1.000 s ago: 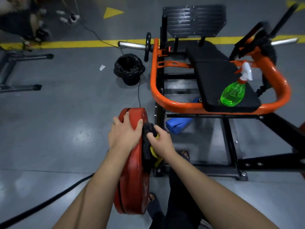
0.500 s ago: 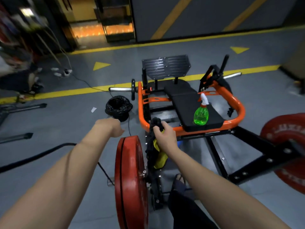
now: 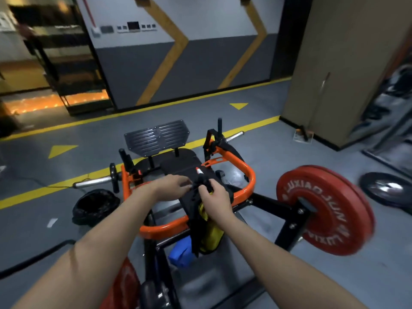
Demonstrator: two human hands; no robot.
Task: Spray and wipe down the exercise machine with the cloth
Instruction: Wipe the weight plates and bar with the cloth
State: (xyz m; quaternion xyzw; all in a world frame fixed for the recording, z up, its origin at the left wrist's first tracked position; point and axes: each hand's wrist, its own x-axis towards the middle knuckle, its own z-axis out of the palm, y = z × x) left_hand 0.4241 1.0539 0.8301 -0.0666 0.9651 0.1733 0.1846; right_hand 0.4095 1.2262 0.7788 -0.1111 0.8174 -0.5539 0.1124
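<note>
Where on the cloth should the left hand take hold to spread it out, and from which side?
The drooping lower end, from the left. The right hand pinches the top of the cloth, so the rest hangs free below it in front of the frame, open toward the left hand.

white letters on the red plate (image 3: 330,210) at the right end of the machine (image 3: 244,175): "luxiaojun", curved over the hub and upside down from here. same word again along the lower arc, smeared by blur at its end. two yellow triangles (image 3: 239,105) painted on the grey floor (image 3: 267,152), no words in them. small wall panels (image 3: 133,26) too blurred to read.
</note>
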